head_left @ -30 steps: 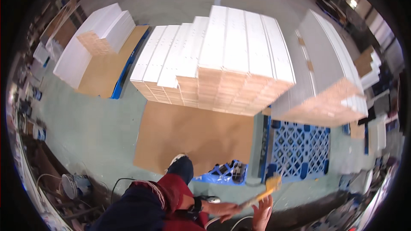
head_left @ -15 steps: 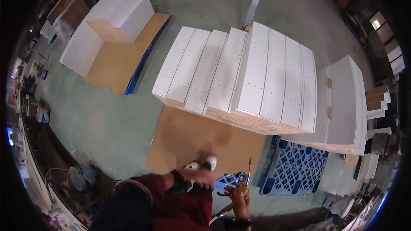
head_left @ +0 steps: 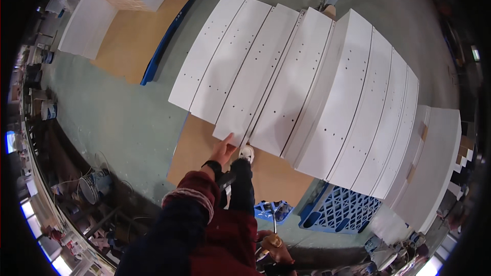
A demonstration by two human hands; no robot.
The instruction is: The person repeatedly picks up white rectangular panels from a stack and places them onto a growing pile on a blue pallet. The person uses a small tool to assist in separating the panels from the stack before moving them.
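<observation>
Worker's-eye view of white boards on a shop floor. Your left hand (head_left: 223,151), just below the centre of the frame, reaches to the near end of a white board (head_left: 258,74), its fingertips at the edge; whether they grip it or only touch it cannot be told. This board lies in the middle of the frame, slanting from upper right to lower left, among parallel boards marked with small dark holes. To its right rises a taller block of boards (head_left: 353,97). Your right hand (head_left: 276,250), at the lower edge of the frame, is closed around a tool (head_left: 274,226) with a thin metal stem and a yellowish part. A dark band (head_left: 212,167) circles your left wrist, above a red sleeve (head_left: 193,184). Your shoe (head_left: 247,153) shows just beside the left hand, over a brown sheet (head_left: 279,174). A blue lattice pallet (head_left: 345,209) lies at lower right; a pale stack (head_left: 434,158) stands at the right. At upper left, a white stack (head_left: 84,28) rests on brown sheeting (head_left: 125,43) with a blue edge. A bucket (head_left: 89,189) sits at lower left.
</observation>
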